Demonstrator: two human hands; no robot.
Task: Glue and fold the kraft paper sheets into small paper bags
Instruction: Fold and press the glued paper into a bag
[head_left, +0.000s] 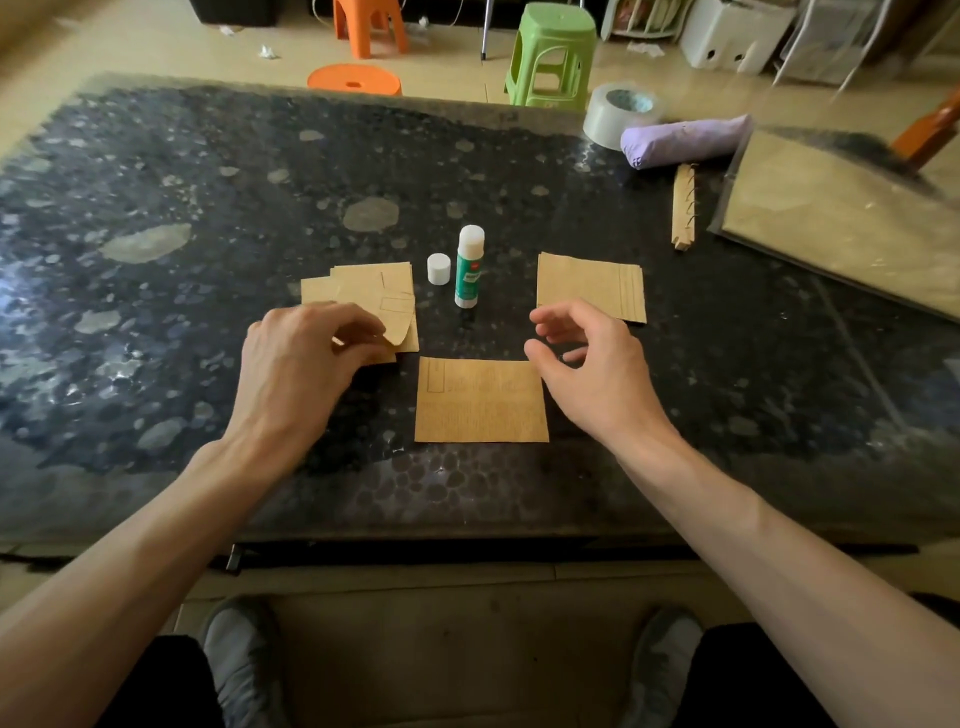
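At the left of the dark stone table (156, 312), my left hand (306, 358) was curled over the loose pile of kraft sheets (371, 286). Its thumb and fingertips pinched the top sheet (401, 327) by its near corner, which bowed upward. Just right of the pile stood the white cap (439, 268) and the glue stick (470, 267) — upright, uncapped, its tip bare. Nearer me, in the middle, one flat sheet (480, 402) lay alone, with a pencilled box at its upper left corner. My right hand (587, 364) hovered over that sheet's right edge, fingers loosely bent, holding nothing. Beyond it sat a squared stack of sheets (592, 286).

I judged three risks from here. The pinch could drag two sheets off the pile, since they lay fanned and overlapping. A careless sweep of either hand could tip the glue stick onto the paper. And the bare tip could dry out if left uncapped — a weak seam would follow.
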